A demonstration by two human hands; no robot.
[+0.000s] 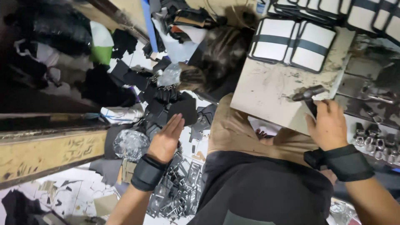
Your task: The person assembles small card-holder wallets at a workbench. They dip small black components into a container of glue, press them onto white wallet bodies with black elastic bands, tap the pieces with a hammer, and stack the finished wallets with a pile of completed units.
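Right hand [329,125], black wrist wrap on, fingers clamped round the handle of a hammer [309,95]; hammer head rests on the scuffed pale work slab [266,89], near its right edge. White panels with black straps [298,41] lie at the slab's far side. Left hand [166,137], also wrapped, fingers straight and together, holding nothing, hangs over a heap of black leather pieces [177,104] on the floor, left of the slab. Metal buckles [375,143] sit just right of the hammer hand.

bare slab [271,96], floor [137,125] seemingly scrap-crowded
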